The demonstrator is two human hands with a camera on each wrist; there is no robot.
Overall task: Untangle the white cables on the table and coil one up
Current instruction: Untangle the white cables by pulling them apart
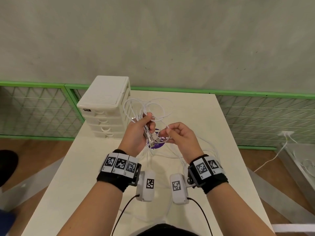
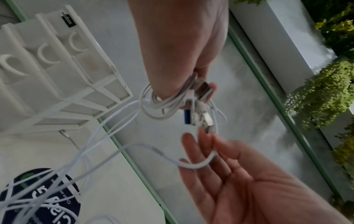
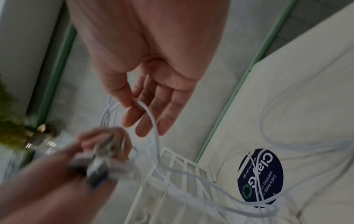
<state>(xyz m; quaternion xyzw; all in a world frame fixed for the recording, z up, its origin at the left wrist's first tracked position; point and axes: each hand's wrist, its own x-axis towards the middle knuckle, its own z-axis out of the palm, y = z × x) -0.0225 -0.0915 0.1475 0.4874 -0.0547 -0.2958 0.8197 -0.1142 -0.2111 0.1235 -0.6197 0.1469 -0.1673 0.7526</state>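
Observation:
Several tangled white cables (image 1: 154,106) are lifted above the white table (image 1: 221,133). My left hand (image 1: 150,121) grips a bunch of strands, and their USB plugs (image 1: 152,142) hang below the fist. In the left wrist view the bundle (image 2: 164,106) wraps my left fingers, with metal plugs (image 2: 205,121) sticking out. My right hand (image 1: 166,133), just right of the left, pinches one cable strand (image 3: 151,119) between thumb and forefinger (image 3: 132,116); its other fingers are loosely extended. That strand loops across the right fingers (image 2: 195,166). More slack cable (image 1: 209,147) lies on the table under my right wrist.
A white plastic drawer unit (image 1: 105,106) stands at the table's far left corner, close to the raised loops. A round dark sticker (image 1: 157,144) lies on the table beneath the hands. A green-framed mesh fence (image 1: 255,113) runs behind the table.

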